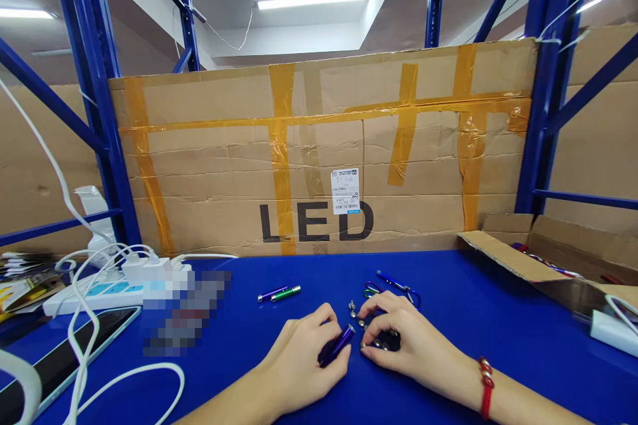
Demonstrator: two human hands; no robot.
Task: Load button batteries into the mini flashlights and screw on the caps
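Observation:
My left hand [304, 355] is closed around a slim purple penlight-like tube [339, 345], its end tilted up toward the right. Beside it, my right hand [406, 335] curls with thumb and forefinger pinched on a tiny silver button cell [363, 346]. Several more small silver button cells [361, 323] lie on the blue tabletop under and beside the right fingers, partly hidden by them. Beyond that hand rests a blue tube with a dark cord [393, 280], next to a green piece [371, 288]. Farther left, a purple tube [272, 294] and a green tube [286, 293] lie side by side.
Left are a white power strip [124, 293], tangled white cables [80, 319], a phone [70, 358] and a blurred-out patch. An open cardboard box [528, 265] stands right, near a white block [613, 332]. A taped cardboard panel [319, 146] closes the back between blue posts.

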